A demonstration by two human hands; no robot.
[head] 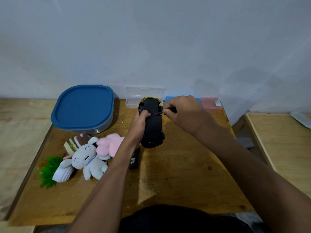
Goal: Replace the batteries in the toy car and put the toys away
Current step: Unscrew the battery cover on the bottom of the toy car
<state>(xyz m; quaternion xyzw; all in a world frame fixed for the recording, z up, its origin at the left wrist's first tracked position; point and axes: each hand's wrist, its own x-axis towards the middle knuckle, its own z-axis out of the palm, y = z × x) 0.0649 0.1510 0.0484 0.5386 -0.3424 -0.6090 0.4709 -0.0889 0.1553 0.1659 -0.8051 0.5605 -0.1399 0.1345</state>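
Observation:
A yellow toy car (154, 125) lies upside down on the wooden table (176, 174), its black underside facing up. My left hand (140, 122) grips the car's left side. My right hand (183, 112) holds a small black screwdriver (165, 111) whose tip touches the car's underside near the far wheels. Left of the car lie a pink plush (111, 144), a grey plush (85, 158), a brown striped plush (76, 142) and a green plastic plant toy (48, 170).
A grey container with a blue lid (83, 106) stands at the back left. A clear open case (134, 96), a blue box (169, 99) and a pink box (210, 102) line the wall. A small black object (133, 159) lies beside my left forearm.

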